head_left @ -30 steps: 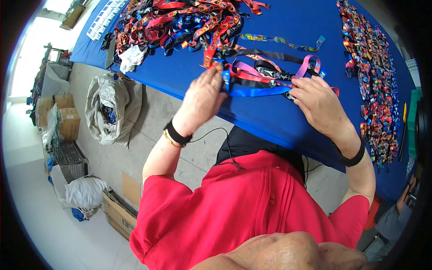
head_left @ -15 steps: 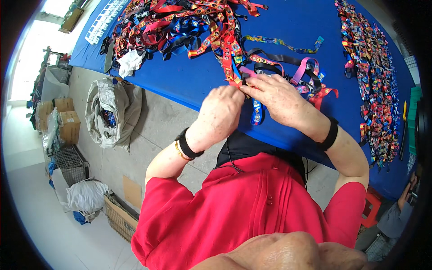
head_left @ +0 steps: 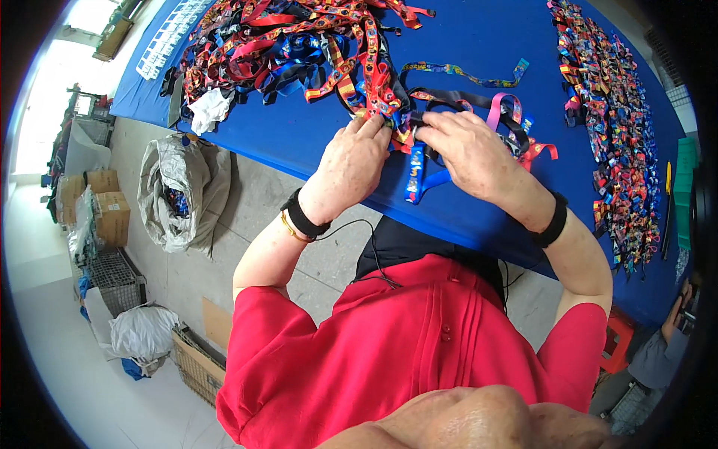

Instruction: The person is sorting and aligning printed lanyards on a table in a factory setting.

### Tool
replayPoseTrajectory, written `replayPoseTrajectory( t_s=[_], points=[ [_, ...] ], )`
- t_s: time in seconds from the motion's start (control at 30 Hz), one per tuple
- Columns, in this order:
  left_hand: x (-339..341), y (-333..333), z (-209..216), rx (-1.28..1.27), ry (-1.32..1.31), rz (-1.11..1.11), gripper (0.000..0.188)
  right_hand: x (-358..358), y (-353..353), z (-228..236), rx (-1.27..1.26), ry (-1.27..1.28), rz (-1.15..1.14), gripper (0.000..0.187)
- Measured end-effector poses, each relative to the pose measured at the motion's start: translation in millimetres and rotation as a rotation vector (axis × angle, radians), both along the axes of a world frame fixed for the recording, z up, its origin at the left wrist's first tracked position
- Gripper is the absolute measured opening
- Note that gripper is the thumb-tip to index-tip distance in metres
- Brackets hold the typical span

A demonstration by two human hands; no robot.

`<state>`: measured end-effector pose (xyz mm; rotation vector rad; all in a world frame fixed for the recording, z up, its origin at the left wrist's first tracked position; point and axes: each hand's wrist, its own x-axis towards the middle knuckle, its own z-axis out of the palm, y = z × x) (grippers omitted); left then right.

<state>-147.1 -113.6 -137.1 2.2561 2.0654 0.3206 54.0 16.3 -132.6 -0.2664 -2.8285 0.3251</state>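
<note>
Near the front edge of the blue table, my left hand (head_left: 350,161) has its fingers bent together over a red printed lanyard (head_left: 380,93) in a bunch of straps. My right hand (head_left: 475,153) is to its right, fingers curled and fingertips close together by a short black strap end; what they pinch is mostly hidden. Between my hands a blue printed lanyard (head_left: 414,176) hangs in a loop toward the edge. Beyond my right hand lie a pink strap (head_left: 502,107) and a red lanyard (head_left: 540,153). A yellow-blue lanyard (head_left: 471,75) lies flat farther off.
A tangled heap of lanyards (head_left: 262,56) covers the table's far left, with a white cloth (head_left: 211,110) beside it. Long rows of lanyards (head_left: 609,142) lie at right near a green box (head_left: 684,194). A pale sack (head_left: 176,194) stands on the floor; another person's arm (head_left: 669,329) shows lower right.
My hands have moved apart from where their fingertips met; the left has shifted left and down. The blue lanyard's loop between them has swung left and shows more.
</note>
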Motion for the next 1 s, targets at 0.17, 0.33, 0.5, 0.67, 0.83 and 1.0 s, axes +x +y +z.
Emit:
replayPoseTrajectory(
  t_s=[0.17,0.33,0.5,0.67,0.83,1.0],
  points=[
    [7,0,6,-0.032,-0.029,-0.004,0.034,-22,-2,-14,0.094,0.082,-0.008,0.038],
    [-2,0,9,-0.033,-0.061,0.039,0.030,-20,2,-3,0.129,-0.145,-0.117,0.035],
    [-25,0,0,-0.062,0.052,0.206,0.030,-9,8,-3,0.192,-0.179,-0.169,0.025],
    [-27,1,5,-0.113,0.063,0.221,0.027,-5,12,-8,0.192,-0.062,-0.140,0.023],
    [-22,-3,4,-0.054,-0.033,0.099,0.024,-18,6,5,0.207,0.009,-0.123,0.032],
    [-12,-1,-5,0.056,0.015,0.038,0.021,-52,-1,-8,0.175,0.093,0.001,0.049]
  ],
)
